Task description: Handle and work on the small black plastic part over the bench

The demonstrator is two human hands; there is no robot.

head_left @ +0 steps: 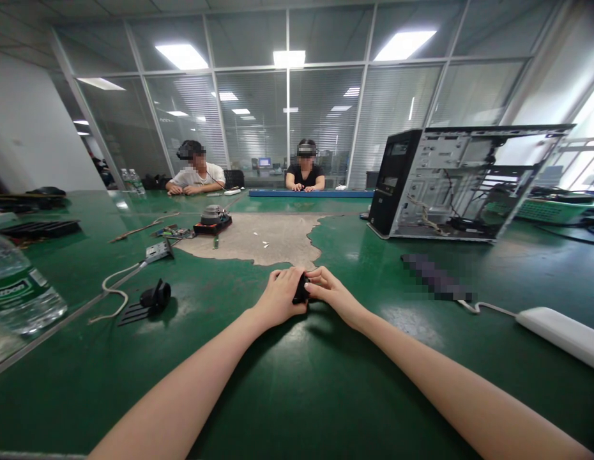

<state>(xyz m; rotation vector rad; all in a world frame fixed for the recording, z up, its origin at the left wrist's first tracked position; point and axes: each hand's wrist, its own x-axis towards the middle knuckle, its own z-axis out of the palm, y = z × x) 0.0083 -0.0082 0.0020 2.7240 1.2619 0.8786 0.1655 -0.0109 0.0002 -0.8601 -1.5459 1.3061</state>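
Observation:
Both of my hands meet over the green table (297, 396), around a small black part (301, 291) whose kind I cannot make out. My left hand (280, 294) wraps over it from the left, hiding most of it. From the right, the thumb and fingers of my right hand (330, 291) pinch its edge. Just beyond my fingers lies a torn brown sheet (278, 239), with a red and black part topped by a round grey piece (213, 219) on its left side. Off to the left stand a black plastic part (156, 294) and a metal bracket (159, 251) with a grey cable.
At the right stands an open computer case (450, 185). Nearer lie a blurred-out phone-like object (435, 278) and a white power bank (560, 332) with a cable. A water bottle (22, 291) is at the left edge. Two people sit across the table behind a blue bar (311, 193).

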